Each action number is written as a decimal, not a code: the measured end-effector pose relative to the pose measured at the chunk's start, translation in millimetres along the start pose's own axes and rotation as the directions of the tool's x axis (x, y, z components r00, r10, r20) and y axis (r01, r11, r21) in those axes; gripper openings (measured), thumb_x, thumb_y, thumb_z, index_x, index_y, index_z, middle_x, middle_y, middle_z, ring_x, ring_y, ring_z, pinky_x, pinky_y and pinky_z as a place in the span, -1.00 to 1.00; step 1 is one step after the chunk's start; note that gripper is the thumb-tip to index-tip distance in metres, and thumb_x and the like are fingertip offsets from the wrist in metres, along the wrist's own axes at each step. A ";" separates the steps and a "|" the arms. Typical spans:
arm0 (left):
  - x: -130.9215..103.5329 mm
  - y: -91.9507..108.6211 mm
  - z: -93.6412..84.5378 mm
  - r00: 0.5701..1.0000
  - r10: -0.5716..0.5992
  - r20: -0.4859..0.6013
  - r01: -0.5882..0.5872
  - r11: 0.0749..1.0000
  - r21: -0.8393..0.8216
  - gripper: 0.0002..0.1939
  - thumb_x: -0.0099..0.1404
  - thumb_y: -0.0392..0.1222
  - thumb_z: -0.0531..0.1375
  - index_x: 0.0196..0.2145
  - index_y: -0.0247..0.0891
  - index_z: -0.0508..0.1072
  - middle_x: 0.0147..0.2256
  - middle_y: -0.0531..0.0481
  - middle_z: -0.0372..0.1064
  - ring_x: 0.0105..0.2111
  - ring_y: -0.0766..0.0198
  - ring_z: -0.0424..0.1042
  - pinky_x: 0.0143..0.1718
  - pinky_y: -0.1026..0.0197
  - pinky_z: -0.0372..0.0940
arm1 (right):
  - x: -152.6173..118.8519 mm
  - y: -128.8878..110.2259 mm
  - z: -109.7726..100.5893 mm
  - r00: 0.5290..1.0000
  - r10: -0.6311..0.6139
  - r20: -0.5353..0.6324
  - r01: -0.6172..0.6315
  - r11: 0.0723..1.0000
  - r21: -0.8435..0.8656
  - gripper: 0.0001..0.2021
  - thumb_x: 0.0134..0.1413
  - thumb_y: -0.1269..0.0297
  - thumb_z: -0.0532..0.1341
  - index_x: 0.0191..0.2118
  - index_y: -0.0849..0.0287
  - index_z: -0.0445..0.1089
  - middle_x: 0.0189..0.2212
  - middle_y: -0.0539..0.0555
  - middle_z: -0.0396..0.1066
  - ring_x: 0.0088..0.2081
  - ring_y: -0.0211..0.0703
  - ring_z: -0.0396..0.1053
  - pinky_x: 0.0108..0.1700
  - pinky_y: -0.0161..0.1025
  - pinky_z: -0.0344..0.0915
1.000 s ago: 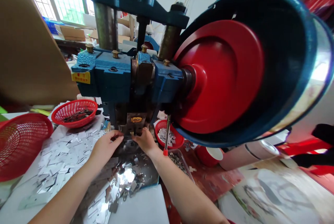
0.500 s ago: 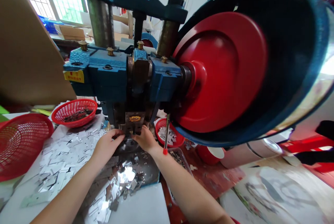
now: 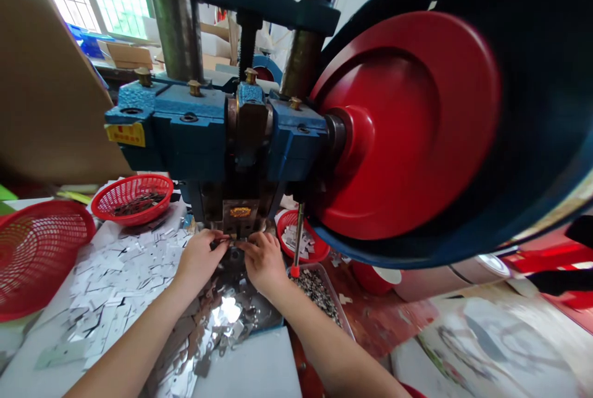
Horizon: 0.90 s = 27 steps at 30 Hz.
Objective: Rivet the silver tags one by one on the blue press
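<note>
Two bare hands at work at the foot of a blue press (image 3: 192, 135). The left hand (image 3: 201, 261) and the right hand (image 3: 265, 262) meet from either side in front of the tool block (image 3: 238, 215), fingertips just beside one another at its lower edge. On each hand, thumb and forefinger are drawn nearly together in a narrow pinch; whether a part lies between them cannot be told, the spot being small and shaded. The press stands upright directly before the person, a large red wheel (image 3: 412, 126) on its right side within a dark blue guard. Below the wrists, shiny metal pieces (image 3: 227, 321) lie heaped on a grey base plate (image 3: 267, 306), beside a white slab (image 3: 254, 367). To the left, pale flat pieces (image 3: 113, 280) are spread loosely; beyond them sits a red colander (image 3: 132, 220) containing dark pieces, with a larger red basket (image 3: 46, 256) tilted at the far left. To the right, a rod (image 3: 299, 240) with a red tip hangs in front of a small red basket (image 3: 320, 251) of flat pieces, and near the right forearm stands a clear tray (image 3: 343, 314) filled with small bits.
</note>
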State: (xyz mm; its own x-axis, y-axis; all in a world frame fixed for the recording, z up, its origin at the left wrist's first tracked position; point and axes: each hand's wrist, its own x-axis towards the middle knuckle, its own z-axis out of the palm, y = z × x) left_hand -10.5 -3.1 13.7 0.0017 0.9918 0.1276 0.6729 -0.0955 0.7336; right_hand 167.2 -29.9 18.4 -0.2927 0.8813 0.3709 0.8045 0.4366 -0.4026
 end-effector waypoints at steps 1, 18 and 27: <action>1.1 -2.3 0.6 1.000 0.008 -0.002 -0.008 1.000 0.000 -0.72 0.11 -0.04 0.11 -0.34 -0.20 0.54 -0.25 -0.09 0.50 -0.16 0.06 0.43 -0.06 0.07 0.25 | 0.2 -0.8 -0.7 1.000 -0.003 0.008 0.004 1.000 -0.021 -0.66 0.08 0.43 0.14 -0.08 -0.10 0.46 -0.25 0.03 0.35 -0.20 -0.12 0.21 -0.12 -0.14 0.10; -17.4 -22.5 -43.0 0.993 -0.115 -0.006 0.114 0.989 -0.096 -0.52 0.21 0.12 0.04 -0.04 -0.20 0.38 -0.03 -0.12 0.38 -0.10 0.07 0.39 -0.07 0.03 0.27 | -51.0 26.8 -16.7 0.852 0.522 0.033 -0.397 0.604 0.691 -0.65 0.19 0.07 -0.02 -0.22 0.17 0.41 -0.46 0.06 0.38 -0.37 -0.11 0.33 -0.27 -0.19 0.28; -76.8 -50.3 -83.8 0.969 -0.197 0.146 0.190 0.980 0.063 -0.57 0.17 0.22 0.06 -0.17 -0.07 0.46 -0.14 0.00 0.47 -0.13 0.08 0.43 -0.11 0.13 0.32 | -72.2 19.7 -32.6 0.848 0.528 0.039 -0.362 0.524 0.771 -0.47 0.09 -0.22 0.01 -0.25 0.16 0.42 -0.41 0.09 0.43 -0.32 -0.10 0.35 -0.19 -0.19 0.28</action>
State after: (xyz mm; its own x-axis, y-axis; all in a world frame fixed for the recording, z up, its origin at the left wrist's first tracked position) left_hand -106.5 -81.6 23.0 -0.0228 0.9927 -0.1187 0.7065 0.1000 0.7006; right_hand 221.0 -90.7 11.0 0.1565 0.9853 0.0690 0.1293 0.0488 -0.9904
